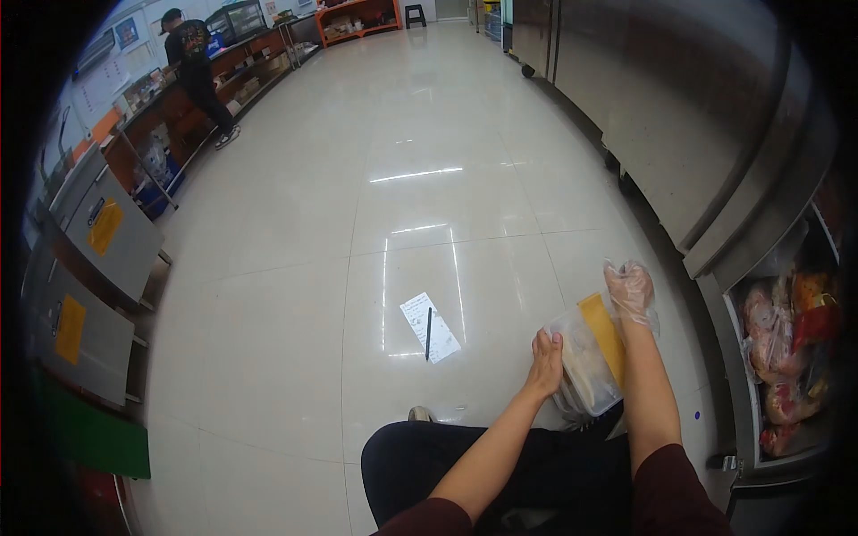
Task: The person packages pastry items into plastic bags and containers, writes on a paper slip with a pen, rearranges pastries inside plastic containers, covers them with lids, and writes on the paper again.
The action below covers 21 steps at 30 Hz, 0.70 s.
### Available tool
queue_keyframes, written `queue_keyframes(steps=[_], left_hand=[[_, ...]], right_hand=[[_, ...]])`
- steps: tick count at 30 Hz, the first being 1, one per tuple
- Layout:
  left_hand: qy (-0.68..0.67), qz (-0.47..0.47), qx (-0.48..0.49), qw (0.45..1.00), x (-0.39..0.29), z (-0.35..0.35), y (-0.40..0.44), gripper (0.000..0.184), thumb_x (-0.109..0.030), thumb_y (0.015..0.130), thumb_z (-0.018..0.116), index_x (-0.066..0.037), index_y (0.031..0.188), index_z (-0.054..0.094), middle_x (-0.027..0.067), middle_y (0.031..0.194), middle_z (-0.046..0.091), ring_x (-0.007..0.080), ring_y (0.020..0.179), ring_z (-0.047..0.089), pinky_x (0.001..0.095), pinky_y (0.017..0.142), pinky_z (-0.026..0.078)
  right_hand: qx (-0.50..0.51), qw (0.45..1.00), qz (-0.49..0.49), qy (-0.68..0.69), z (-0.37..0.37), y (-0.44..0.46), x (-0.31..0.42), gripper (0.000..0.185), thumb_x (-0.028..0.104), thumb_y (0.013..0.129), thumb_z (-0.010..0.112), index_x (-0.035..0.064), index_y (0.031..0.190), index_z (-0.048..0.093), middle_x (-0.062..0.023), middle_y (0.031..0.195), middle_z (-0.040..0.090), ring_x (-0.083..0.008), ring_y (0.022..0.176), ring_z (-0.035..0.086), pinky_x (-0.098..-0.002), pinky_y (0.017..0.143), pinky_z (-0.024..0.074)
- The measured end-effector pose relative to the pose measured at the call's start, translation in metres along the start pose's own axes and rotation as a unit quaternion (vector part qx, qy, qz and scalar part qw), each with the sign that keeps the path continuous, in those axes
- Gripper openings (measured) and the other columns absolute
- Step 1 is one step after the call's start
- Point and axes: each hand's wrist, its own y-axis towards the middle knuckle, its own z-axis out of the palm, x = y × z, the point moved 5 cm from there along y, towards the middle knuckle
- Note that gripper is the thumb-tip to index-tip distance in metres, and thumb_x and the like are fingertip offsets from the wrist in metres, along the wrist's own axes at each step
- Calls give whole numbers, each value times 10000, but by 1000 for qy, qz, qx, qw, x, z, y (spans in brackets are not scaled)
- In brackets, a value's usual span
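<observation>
My left hand point(547, 359), bare, presses against the left side of a clear plastic container point(583, 380) with pale contents. A yellow label or strip point(603, 338) runs along the container's right side. My right hand point(631, 290) wears a clear plastic glove and is curled just beyond the container's upper right corner; whether it grips anything is hidden. On the floor to the left lies a white paper with writing point(418, 318), a dark pen point(428, 335) resting across it.
At right, an open metal cabinet point(710, 290) holds bagged meat point(779, 344). Steel units point(661, 98) line the right side. Metal cabinets with yellow labels point(112, 223) stand left. A person point(192, 67) stands at the far-left counter point(259, 45).
</observation>
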Motion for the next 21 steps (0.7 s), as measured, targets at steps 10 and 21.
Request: queue_keyframes(steps=[10,21], left_hand=[[-108,86,29,990,50,12,23,857,-652,1053,150,84,1481,251,354,1470,335,471,1390,298,514,1202,196],[33,52,-34,998,-15,-2,4,578,-294,1050,409,93,1465,301,382,1468,346,494,1397,296,557,1207,173]], right_hand=[[290,949,-95,-77,-70,14,61,712,670,782,769,-26,774,621,-233,751,635,-392,719,646,-462,705,520],[351,920,87,154,-66,-8,-37,661,404,743,893,-30,1165,628,-95,862,671,-195,772,663,-355,733,544]])
